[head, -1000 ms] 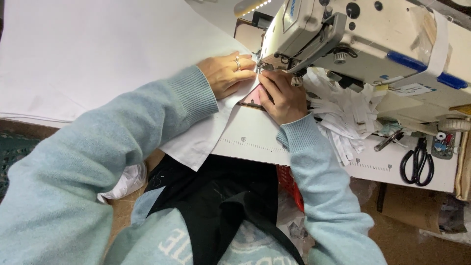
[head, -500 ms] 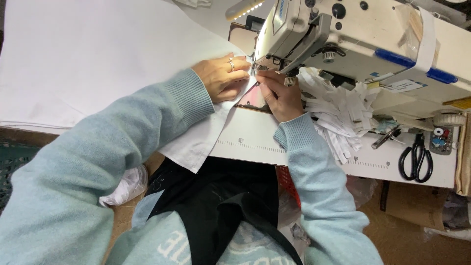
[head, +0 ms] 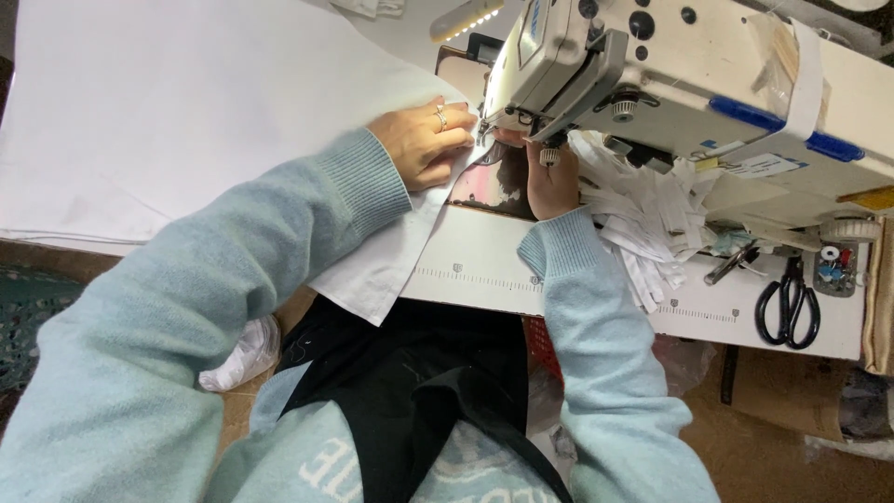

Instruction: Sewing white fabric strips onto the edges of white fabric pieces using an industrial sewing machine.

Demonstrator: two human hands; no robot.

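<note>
Nearest the camera, at the bottom of the view, pale blue knitted sleeves (head: 233, 307) run up from a black apron (head: 410, 391) toward the sewing machine (head: 689, 84), which serves as the landmark here. Just in front of the machine's needle end lies the white table (head: 484, 270) with its printed ruler strip, and a white fabric piece (head: 382, 270) hangs over the table's near edge. The left hand (head: 424, 140), a ring on one finger, rests flat on this white fabric just left of the needle, fingers loosely curled and close together, fingertips pressing the cloth toward the presser foot; it grips nothing that can be seen. The right hand (head: 551, 182) sits directly below the machine head, palm down on the table beside a dark pinkish piece (head: 489, 182); its fingers are hidden under the machine, so how far they are spread, and whether they pinch anything, cannot be told. To the right of the machine's base lies a heap of white strips (head: 643, 224), partly covered by the machine, and further right black scissors (head: 789, 307) lie near the table's edge. Left of the machine, a wide white sheet (head: 168, 112) spreads away and is cut off by the frame. The needle itself is too small to make out.
</note>
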